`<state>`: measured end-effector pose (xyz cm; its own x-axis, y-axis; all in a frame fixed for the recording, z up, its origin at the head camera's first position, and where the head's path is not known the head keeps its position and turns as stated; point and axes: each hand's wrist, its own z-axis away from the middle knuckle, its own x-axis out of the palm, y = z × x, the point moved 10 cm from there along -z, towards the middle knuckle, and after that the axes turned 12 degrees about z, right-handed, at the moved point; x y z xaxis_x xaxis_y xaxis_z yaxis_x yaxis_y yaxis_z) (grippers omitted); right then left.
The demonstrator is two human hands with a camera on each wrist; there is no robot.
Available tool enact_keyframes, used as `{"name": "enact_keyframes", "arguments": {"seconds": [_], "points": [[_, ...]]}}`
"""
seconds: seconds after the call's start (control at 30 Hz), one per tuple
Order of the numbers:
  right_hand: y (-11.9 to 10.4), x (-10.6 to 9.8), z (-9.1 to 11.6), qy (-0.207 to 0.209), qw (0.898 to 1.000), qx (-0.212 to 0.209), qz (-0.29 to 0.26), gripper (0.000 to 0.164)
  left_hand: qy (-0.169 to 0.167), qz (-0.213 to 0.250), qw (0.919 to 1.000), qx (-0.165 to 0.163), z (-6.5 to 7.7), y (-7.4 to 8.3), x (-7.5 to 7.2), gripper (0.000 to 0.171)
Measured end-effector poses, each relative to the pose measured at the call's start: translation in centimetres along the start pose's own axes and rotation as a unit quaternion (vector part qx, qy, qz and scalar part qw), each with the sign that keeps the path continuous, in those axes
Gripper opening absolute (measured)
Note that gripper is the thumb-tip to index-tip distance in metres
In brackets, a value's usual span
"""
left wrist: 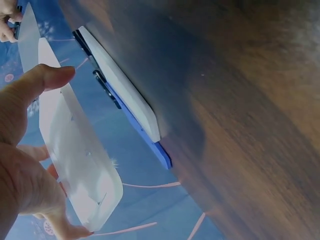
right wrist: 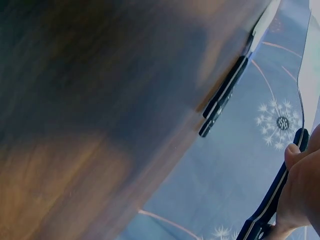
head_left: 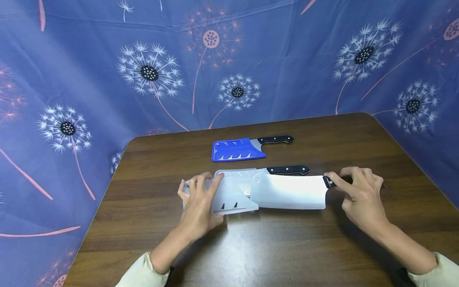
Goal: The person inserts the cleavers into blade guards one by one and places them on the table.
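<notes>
My left hand (head_left: 198, 204) grips a white blade cover (head_left: 234, 199) by its left part, thumb on the near edge and fingers over the far edge. In the left wrist view the white cover (left wrist: 82, 150) is held above the table. My right hand (head_left: 363, 198) holds a cleaver by its black handle (right wrist: 272, 195). Its broad shiny blade (head_left: 290, 192) points left, and the blade's end overlaps the cover's open right side. Whether the tip is inside the cover, I cannot tell.
Behind the hands lies another cleaver with a black handle (head_left: 288, 170), in a white cover partly hidden by the held one. Farther back is a smaller cleaver in a blue cover (head_left: 234, 151). The brown wooden table (head_left: 287, 247) meets a blue dandelion-patterned cloth (head_left: 279, 71).
</notes>
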<state>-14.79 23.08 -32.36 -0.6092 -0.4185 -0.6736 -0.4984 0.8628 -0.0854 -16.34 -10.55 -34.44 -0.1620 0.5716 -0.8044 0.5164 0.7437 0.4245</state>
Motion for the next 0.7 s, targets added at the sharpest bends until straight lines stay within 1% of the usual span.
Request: {"name": "enact_keyframes", "arguments": {"seconds": [0.13, 0.27, 0.37, 0.6, 0.7], "points": [[-0.8, 0.5, -0.2, 0.002, 1.000, -0.006, -0.006, 0.088, -0.006, -0.002, 0.9999, 0.013, -0.1, 0.6, 0.3, 0.110], [-1.5, 1.1, -0.4, -0.006, 1.000, -0.013, -0.013, 0.089, -0.016, -0.013, 0.9996, 0.018, -0.3, 1.1, 0.7, 0.109], [-1.8, 1.3, -0.6, -0.008, 1.000, -0.017, -0.014, 0.089, -0.019, -0.021, 0.9994, 0.019, -0.3, 1.2, 0.8, 0.109], [-2.0, 1.5, -1.0, -0.006, 1.000, -0.023, -0.007, 0.090, -0.013, -0.026, 0.9993, 0.025, -0.4, 1.2, 0.6, 0.106], [-2.0, 1.7, -1.2, -0.015, 1.000, -0.027, -0.005, 0.089, -0.012, -0.025, 0.9993, 0.025, -0.4, 1.1, 0.6, 0.105]]}}
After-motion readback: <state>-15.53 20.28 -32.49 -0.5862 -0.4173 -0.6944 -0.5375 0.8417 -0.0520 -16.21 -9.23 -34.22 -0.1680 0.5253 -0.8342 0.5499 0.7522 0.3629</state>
